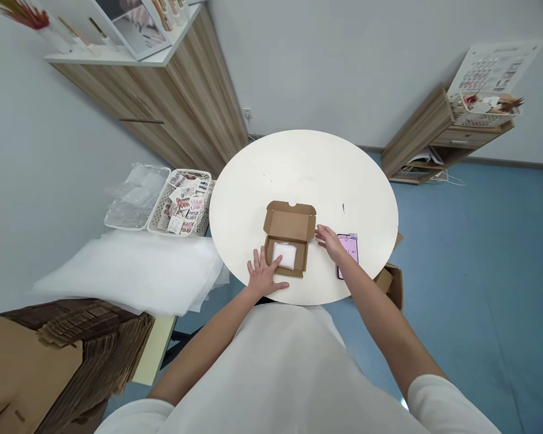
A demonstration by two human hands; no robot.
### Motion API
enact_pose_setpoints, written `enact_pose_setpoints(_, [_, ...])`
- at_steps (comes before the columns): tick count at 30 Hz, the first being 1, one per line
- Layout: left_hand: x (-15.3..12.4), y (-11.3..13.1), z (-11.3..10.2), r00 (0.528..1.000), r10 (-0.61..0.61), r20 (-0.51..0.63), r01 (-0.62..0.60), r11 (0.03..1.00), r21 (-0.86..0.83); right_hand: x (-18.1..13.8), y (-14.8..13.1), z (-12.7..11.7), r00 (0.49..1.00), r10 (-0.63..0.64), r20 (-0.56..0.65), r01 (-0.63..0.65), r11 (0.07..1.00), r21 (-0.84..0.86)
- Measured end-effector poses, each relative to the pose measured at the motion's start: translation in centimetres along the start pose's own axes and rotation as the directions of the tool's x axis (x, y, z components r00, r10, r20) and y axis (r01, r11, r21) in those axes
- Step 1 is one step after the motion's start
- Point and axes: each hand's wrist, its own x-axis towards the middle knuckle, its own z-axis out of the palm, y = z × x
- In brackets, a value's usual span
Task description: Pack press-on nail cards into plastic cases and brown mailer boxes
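A small brown cardboard box (289,226) lies open on the round white table (298,169), its lid folded back. A white foam pad (284,255) fills the base. My left hand (265,274) rests flat with fingers spread at the box's near left corner, one finger touching the pad. My right hand (330,241) is open beside the box's right edge, fingertips at the lid flap. A phone (348,253) with a lit pink screen lies just right of that hand, partly under my wrist.
A white basket (183,202) of small packets and a tray of clear bags (133,196) sit on a side table left, with foam sheets (131,271) in front. Flat cardboard stacks (63,349) lie lower left. A carton (391,283) stands below the table's right edge. Wooden cabinets line the walls.
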Motion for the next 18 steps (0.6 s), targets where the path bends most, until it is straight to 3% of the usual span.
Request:
enact_pose_setpoints(4, [-0.1, 0.1, -0.2, 0.998, -0.033, 0.051, 0.036, 0.997, -0.064, 0.9, -0.9, 1.1, 0.991, 0.058, 0.12, -0.072, 0.991, 0.116])
enact_pose_setpoints(8, [0.0, -0.1, -1.0, 0.993, -0.037, 0.108, 0.045, 0.996, -0.077, 0.7, -1.2, 2.6, 0.995, -0.021, 0.102, 0.006, 0.989, 0.145])
enact_pose_setpoints(10, [0.1, -0.1, -1.4, 0.993, -0.038, 0.114, 0.045, 0.997, -0.062, 0.0, -1.0, 3.3, 0.991, -0.107, 0.079, 0.1, 0.991, 0.084])
enact_pose_setpoints(13, [0.2, -0.1, -1.4, 0.997, -0.017, 0.08, 0.019, 0.999, -0.026, -1.8, -0.4, 4.1, 0.971, -0.241, -0.006, 0.237, 0.961, -0.139])
enact_pose_setpoints(16, [0.3, -0.2, -1.1, 0.999, 0.022, 0.033, -0.022, 1.0, -0.022, -3.6, 0.6, 4.6, 0.952, -0.289, -0.101, 0.234, 0.9, -0.368])
enact_pose_setpoints(18, [0.5, -0.3, -0.9, 0.999, 0.046, 0.015, -0.045, 0.998, -0.042, -4.5, 1.2, 4.8, 0.957, -0.276, -0.091, 0.221, 0.894, -0.391])
